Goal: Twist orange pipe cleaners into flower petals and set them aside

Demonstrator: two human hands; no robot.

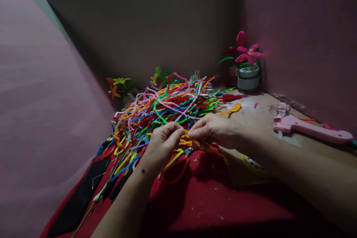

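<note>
My left hand [164,143] and my right hand [210,131] meet near the middle of the view, each with thumb and finger pinched. Between their fingertips runs an orange pipe cleaner [186,133], gripped from both sides. More orange pipe cleaner pieces [185,142] lie just below the fingers. Red-handled scissors [176,173] rest on the red cloth [206,200] under my hands. Right behind my hands rises a big heap of many-coloured pipe cleaners [167,104].
A pink glue gun [315,128] lies at the right, near an orange petal-like piece [234,109]. Pink pipe-cleaner flowers [249,54] stand in a grey pot [248,80] at the back right. A black flat object [80,197] lies at the left. Walls close in behind and on both sides.
</note>
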